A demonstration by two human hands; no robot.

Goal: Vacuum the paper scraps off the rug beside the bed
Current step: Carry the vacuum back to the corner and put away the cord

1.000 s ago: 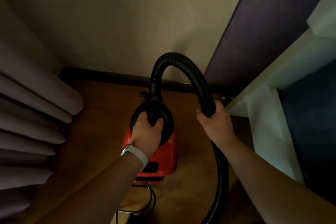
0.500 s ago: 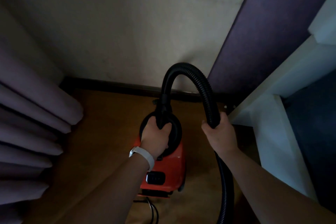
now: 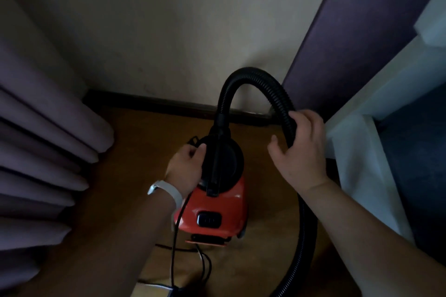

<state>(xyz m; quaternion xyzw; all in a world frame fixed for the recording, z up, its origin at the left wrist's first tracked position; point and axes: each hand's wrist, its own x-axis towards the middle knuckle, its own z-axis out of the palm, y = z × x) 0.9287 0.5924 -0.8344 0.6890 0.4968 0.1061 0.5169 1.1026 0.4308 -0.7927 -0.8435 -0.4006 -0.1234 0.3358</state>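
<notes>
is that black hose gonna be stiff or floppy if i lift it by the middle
Probably semi-stiff: the ribbed hose keeps a rounded arch between the red vacuum and the right hand without sagging. Likely springy rather than limp, since the length below that hand hangs in a smooth curve, not kinked. The ribs should give a sure grip.

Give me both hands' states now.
Left hand: at the black domed top of the red canister vacuum; grip cannot be told.
Right hand: holding the black ribbed hose.
</notes>
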